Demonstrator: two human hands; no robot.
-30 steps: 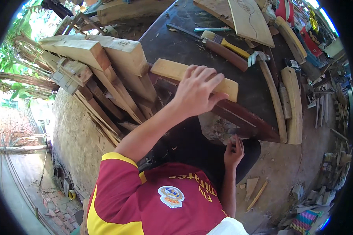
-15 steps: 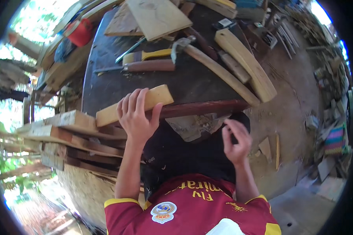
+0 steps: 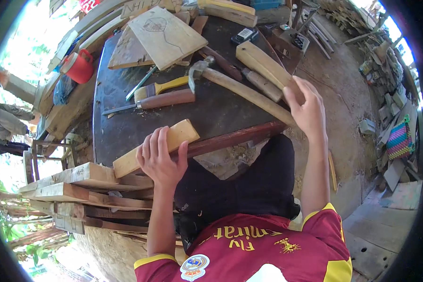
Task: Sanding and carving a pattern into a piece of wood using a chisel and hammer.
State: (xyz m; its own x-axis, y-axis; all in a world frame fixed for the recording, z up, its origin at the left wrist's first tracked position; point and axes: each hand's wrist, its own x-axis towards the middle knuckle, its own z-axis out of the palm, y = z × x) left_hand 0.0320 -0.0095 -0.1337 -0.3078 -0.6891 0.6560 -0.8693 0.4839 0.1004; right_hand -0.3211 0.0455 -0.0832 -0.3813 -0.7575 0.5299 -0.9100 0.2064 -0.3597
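Observation:
My left hand (image 3: 162,157) is closed over a short pale wooden block (image 3: 182,135) at the near left edge of the dark table (image 3: 136,124). Its fingers lie across the top, with the thumb on the near side. My right hand (image 3: 309,110) grips the near end of a longer, thick piece of wood (image 3: 263,63) at the table's right side. Left of that piece, a claw hammer (image 3: 244,92) lies slantwise, with a short wooden handle (image 3: 262,85) between them. A chisel (image 3: 167,99) and a yellow-handled brush (image 3: 171,84) lie beyond my left hand.
Flat boards (image 3: 167,37), one with a drawn outline, lie at the table's far side near a teal stick (image 3: 141,84). Stacked planks (image 3: 80,175) stand at the left, below a red jug (image 3: 77,66). A small black device (image 3: 245,35) sits far right.
My right hand has moved forward and right from above my lap onto the longer piece of wood. My left hand stays on the short block. The whole view has shifted slightly.

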